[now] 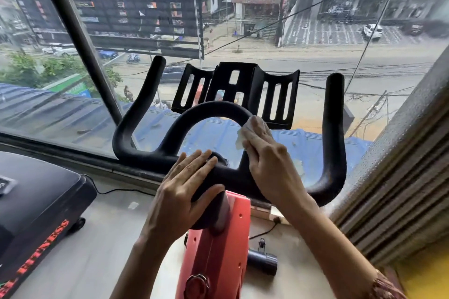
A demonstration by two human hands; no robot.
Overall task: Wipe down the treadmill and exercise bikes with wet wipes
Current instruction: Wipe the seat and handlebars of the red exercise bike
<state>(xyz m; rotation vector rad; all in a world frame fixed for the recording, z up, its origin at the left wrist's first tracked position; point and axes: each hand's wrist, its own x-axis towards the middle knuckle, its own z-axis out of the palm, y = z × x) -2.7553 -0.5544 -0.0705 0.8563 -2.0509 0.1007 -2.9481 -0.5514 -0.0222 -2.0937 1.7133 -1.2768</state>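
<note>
We're up at a big window looking down on a street with shops and parked cars, and a dark post leans across the glass. The floor is pale and smooth. A ribbed, pebbly grey wall closes in on the right, with a yellow patch below it.

The bike sits right in front of us. Its handlebar is matte black with a slightly grainy foam look. It's a wide bar with both ends curving up into rounded horns, and a loop arches in the middle. Behind the loop stands a flat black slotted holder. The frame underneath is glossy coral red, with a lobed knob low down and a black tube end by the floor.

The left grip is relaxed. Its fingers lie flat and straight over the middle of the bar, and the thumb lies along the near side. The right grip is curled round the right leg of the loop, clamping the wipe against it. The wipe is thin, white and crumpled, and it pokes out on the inner side of the loop.

Off to the left is the treadmill. We can see a rounded black hood with red lettering, and a thin black cable trails along the floor beside it.
</note>
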